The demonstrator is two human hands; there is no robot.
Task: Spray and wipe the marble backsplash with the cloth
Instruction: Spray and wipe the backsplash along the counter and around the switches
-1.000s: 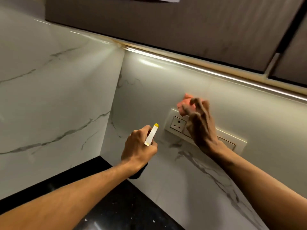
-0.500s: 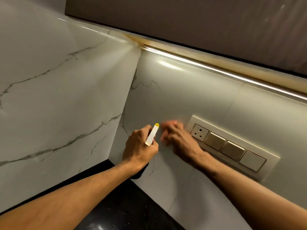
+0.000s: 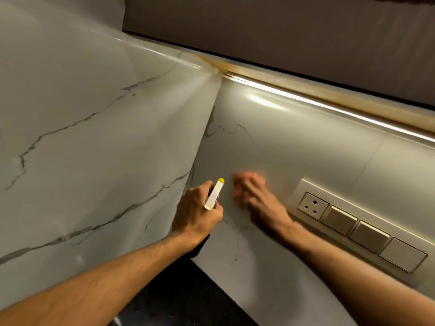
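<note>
Nearest, at six o'clock in the view, a strip of dark tabletop is seen between the forearms. Above it, the spray bottle is gripped in the left hand, the fingers wrapped round its neck and its yellow-tipped nozzle aimed at about one o'clock. At three o'clock from the nozzle, the pink cloth is pressed against the marble backsplash by the right hand. Its fingers are laid over the cloth, though whether they curl round it cannot be told (the hand is blurred). The cloth is judged soft, light and limp, best bunched under a flat palm so it is not dragged loose on the glossy stone. A switch plate is set at four o'clock from the cloth, and its socket should probably be kept dry. Farthest, a light strip is run beneath the cabinet.
</note>
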